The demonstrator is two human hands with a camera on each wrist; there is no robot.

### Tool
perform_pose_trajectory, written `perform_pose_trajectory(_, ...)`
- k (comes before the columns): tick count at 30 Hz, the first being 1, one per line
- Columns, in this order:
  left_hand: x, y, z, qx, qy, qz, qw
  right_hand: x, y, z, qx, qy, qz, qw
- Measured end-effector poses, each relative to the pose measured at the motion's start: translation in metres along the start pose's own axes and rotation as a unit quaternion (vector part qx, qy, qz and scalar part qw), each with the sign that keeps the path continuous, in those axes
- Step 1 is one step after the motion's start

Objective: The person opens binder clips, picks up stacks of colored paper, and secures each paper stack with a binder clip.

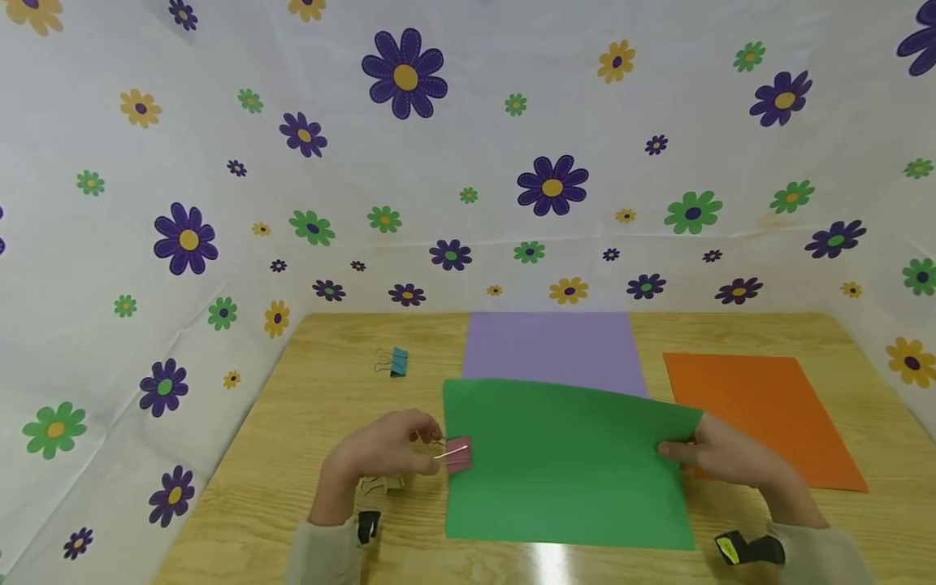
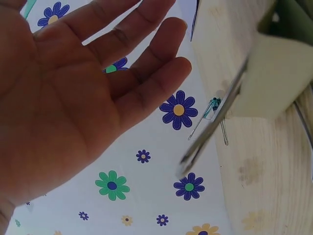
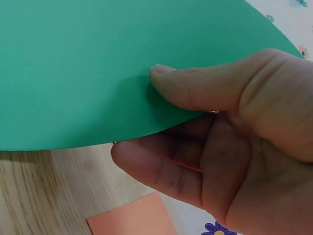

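Note:
A green sheet of paper (image 1: 563,467) is held up above the table, its upper edge slightly bowed. At its left edge sits a pink binder clip (image 1: 458,454), its wire handles between the thumb and forefinger of my left hand (image 1: 387,445). In the left wrist view, the other fingers (image 2: 151,90) are loosely bent; thumb and forefinger are out of sight. My right hand (image 1: 734,455) pinches the sheet's right edge, the thumb (image 3: 186,85) on the near face and the fingers behind.
Beneath my left hand lies a cream binder clip (image 1: 383,485); farther back is a blue binder clip (image 1: 398,361). A purple sheet (image 1: 552,345) lies behind the green one, and an orange sheet (image 1: 760,406) lies at the right. Flower-patterned cloth (image 1: 468,146) surrounds the wooden table (image 1: 336,349).

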State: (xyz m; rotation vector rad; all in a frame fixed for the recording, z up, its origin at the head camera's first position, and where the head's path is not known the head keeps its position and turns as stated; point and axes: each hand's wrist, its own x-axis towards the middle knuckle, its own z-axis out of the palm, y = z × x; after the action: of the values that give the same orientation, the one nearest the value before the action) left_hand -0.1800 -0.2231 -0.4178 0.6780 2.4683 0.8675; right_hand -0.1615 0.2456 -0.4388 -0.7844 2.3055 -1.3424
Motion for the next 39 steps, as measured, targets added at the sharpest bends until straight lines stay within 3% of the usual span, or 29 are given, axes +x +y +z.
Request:
perform_pose_trajectory(9, -0.002, 0.003, -0.002, -0.011, -0.020, 0.004, 0.9997, 0.002, 0.000, 0.002, -0.016, 0.014, 0.028, 0.9994)
perform_pose_trajectory(22, -0.001, 0.004, 0.002, -0.007, -0.044, -0.007, 0.9990, 0.001, 0.004, 0.000, 0.029, -0.006, 0.047, 0.9985)
perform_pose_trajectory(39, -0.002, 0.011, 0.005, 0.009, -0.050, -0.033, 0.9982, 0.001, 0.002, 0.001, -0.029, 0.017, 0.060, 0.9977)
